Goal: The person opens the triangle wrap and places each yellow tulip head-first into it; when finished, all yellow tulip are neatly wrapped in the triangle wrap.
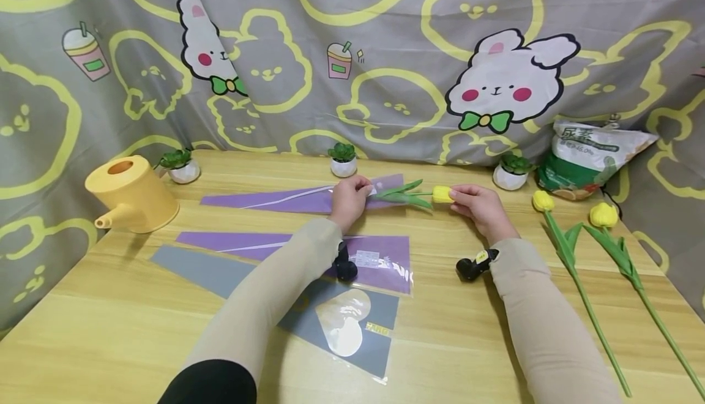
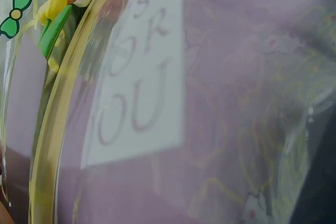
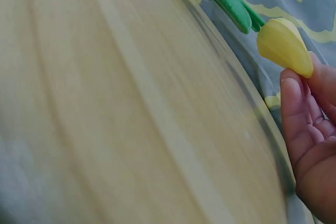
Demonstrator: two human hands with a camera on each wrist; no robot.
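My right hand (image 1: 484, 208) pinches the tip of a yellow tulip's (image 1: 441, 194) bloom between thumb and fingers. The bloom points right, and its green leaves lie over the wide end of the far purple flower sleeve (image 1: 275, 201). Part of the stem is inside or behind that sleeve; which one I cannot tell. My left hand (image 1: 350, 201) grips the same sleeve near its wide end, with the fingertips partly hidden. In the right wrist view the tulip bloom (image 3: 285, 45) sits at the fingertips. A white printed label (image 2: 139, 72) fills much of the left wrist view.
Nearer me lie a second purple sleeve (image 1: 380, 248) and a grey sleeve (image 1: 380, 355) with a clear heart window. Two yellow tulips (image 1: 567, 251) (image 1: 628, 263) lie at right. A yellow watering can (image 1: 138, 196), small potted plants (image 1: 343, 162) and a fertilizer bag (image 1: 589, 159) stand along the back.
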